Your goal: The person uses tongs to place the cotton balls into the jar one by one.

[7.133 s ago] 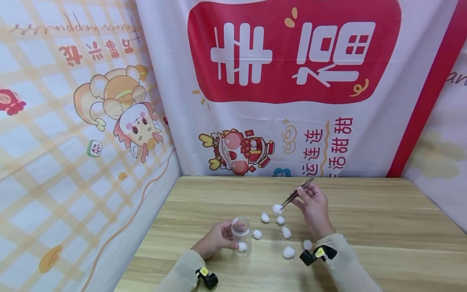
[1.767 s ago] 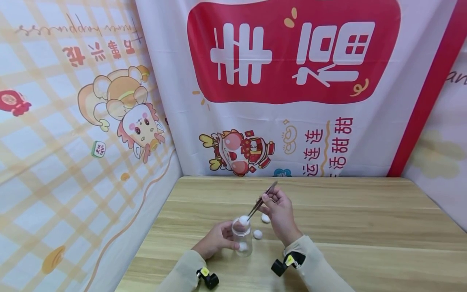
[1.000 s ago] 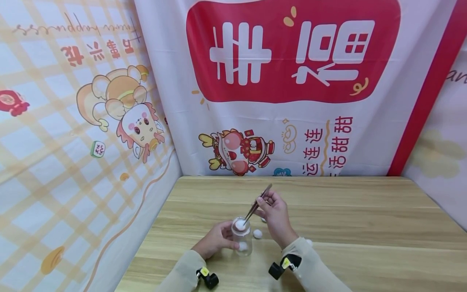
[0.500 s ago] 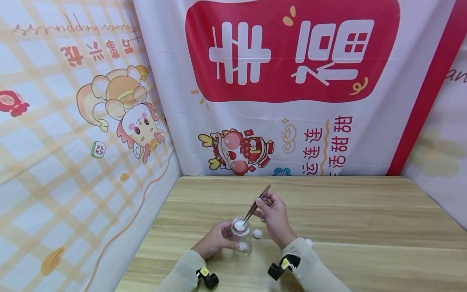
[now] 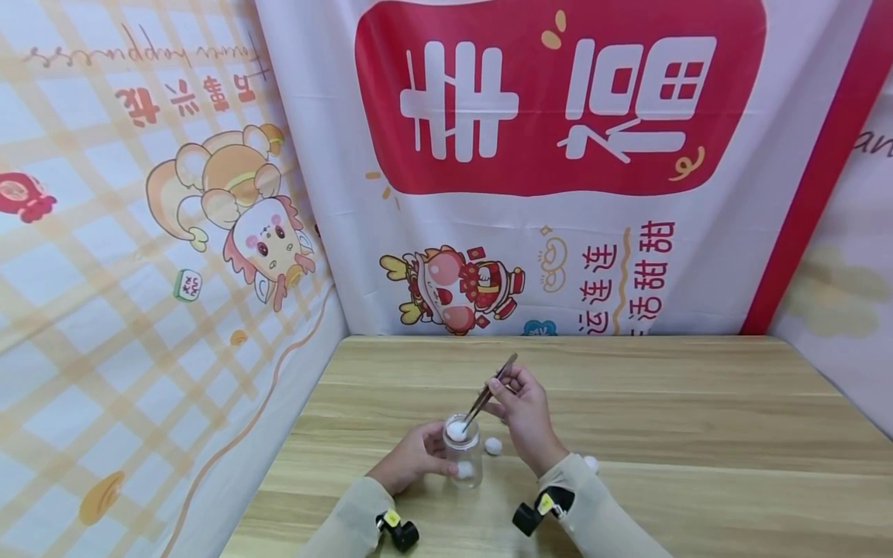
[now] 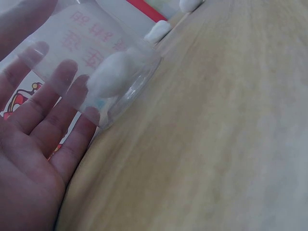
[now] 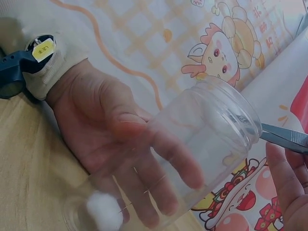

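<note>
The left hand (image 5: 412, 460) has its thumb and fingers round a clear jar (image 5: 475, 459), which stands upright on the table. A white cotton ball (image 6: 111, 76) lies low inside the jar in the left wrist view. Between thumb and fingers the right hand (image 5: 530, 417) pinches metal tweezers (image 5: 483, 397), slanted down to the jar's mouth. Their tips are at another cotton ball (image 5: 456, 431) just inside the rim. The right wrist view shows the tweezers (image 7: 288, 137) entering the jar's threaded neck (image 7: 243, 115); whether they still grip the ball is unclear.
One cotton ball (image 5: 493, 446) rests just right of the jar. Another (image 5: 591, 463) shows partly beside the right sleeve (image 5: 598, 504). The wooden table (image 5: 698, 411) meets a printed cloth (image 5: 446, 232) at its back edge and more printed cloth (image 5: 230, 341) on the left.
The right hand has come left from the loose cotton balls to the jar. The ball at the tweezers has gone from above the rim down into the mouth. The left hand has stayed put.
</note>
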Demonstrator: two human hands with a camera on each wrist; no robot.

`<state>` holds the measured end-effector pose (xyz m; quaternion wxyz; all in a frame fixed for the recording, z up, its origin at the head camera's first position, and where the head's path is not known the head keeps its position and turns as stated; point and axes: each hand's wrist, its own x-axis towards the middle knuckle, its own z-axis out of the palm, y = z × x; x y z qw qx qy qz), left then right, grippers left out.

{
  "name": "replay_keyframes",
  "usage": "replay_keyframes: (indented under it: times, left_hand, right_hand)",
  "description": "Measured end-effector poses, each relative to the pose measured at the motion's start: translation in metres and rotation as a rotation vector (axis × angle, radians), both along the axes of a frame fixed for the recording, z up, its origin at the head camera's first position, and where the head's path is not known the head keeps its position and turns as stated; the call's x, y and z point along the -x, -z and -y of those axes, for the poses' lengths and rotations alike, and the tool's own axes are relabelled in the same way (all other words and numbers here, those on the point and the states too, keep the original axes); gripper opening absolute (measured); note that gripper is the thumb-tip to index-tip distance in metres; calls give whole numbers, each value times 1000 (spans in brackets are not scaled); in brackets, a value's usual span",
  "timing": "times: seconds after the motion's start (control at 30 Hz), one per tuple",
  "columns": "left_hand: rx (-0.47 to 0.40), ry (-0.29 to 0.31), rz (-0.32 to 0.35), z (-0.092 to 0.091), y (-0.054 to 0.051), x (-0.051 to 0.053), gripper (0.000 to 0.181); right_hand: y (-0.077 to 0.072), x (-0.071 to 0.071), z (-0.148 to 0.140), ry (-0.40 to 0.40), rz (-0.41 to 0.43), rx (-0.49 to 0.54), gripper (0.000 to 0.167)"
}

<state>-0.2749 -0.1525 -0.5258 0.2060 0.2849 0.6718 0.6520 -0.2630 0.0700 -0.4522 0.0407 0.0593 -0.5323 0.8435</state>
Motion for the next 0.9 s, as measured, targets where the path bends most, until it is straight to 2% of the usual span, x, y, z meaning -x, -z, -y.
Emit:
replay_keyframes:
  times: [0.67,0.9]
  left_hand:
    - [19,-1,22,0,-1,2,60]
    - [10,-21,-17,2,1,0,61]
  right_hand:
    - [-1,-1,-2,-14,-5,21,16]
    - [-1,-2,-3,-10,-18,27,19]
